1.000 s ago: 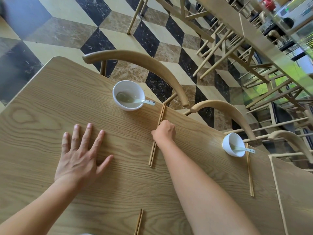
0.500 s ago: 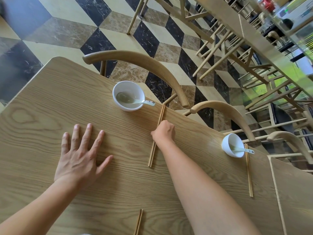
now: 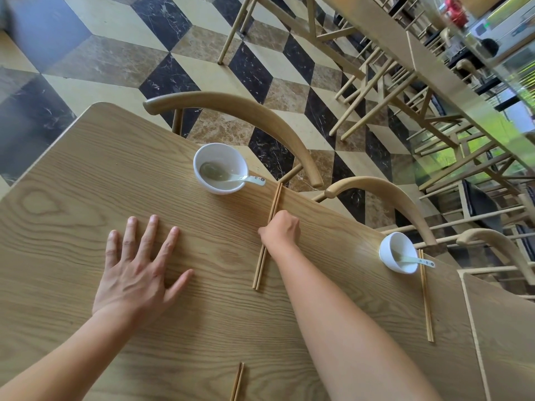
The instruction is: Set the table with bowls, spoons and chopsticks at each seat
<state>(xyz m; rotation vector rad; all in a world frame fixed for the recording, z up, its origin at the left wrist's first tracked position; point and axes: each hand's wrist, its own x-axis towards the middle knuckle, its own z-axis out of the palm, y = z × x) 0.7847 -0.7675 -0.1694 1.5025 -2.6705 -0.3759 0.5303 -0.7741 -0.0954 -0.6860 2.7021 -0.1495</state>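
Two bare hands on grained wooden table point(image 3: 72, 180): left hand point(image 3: 136, 270) flat, fingers splayed wide; right hand point(image 3: 279, 231) curled over middle of wooden chopsticks point(image 3: 267, 237), just beyond it white bowl point(image 3: 221, 167) holding ceramic spoon point(image 3: 231, 176). Unchanged from a second ago. Farther right, second bowl point(image 3: 398, 251).

A pale wooden table point(image 3: 86, 175) carries two white bowls, one point(image 3: 221, 168) near its far edge and one point(image 3: 399, 256) farther right, each holding a spoon. A pair of chopsticks point(image 3: 426, 296) lies just right of the second bowl; another pair point(image 3: 258, 270) lies right of the first, and a third point(image 3: 237, 382) sits at the near edge.
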